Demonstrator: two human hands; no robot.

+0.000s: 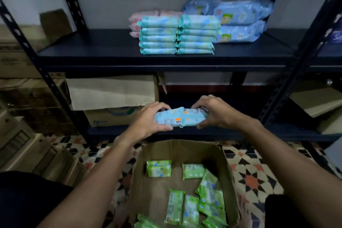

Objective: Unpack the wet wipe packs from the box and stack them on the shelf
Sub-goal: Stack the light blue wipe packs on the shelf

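My left hand [148, 119] grips a teal wet wipe pack [167, 118] and my right hand [212, 112] grips a second teal pack [194, 115]. The two packs are held end to end in the air, above the far edge of the open cardboard box [227, 168] and in front of the lower shelf. Several green wipe packs [192, 171] lie loose in the bottom of the box. On the dark upper shelf [92, 50] stand two side-by-side stacks of teal packs [176, 37].
Pink packs [135, 24] sit behind the teal stacks and large blue packs [240, 22] to their right. A cardboard carton [111, 94] fills the lower shelf's left side. Black perforated uprights [46, 79] frame the rack. More cartons stand at left; patterned tiles [249, 172] cover the floor.
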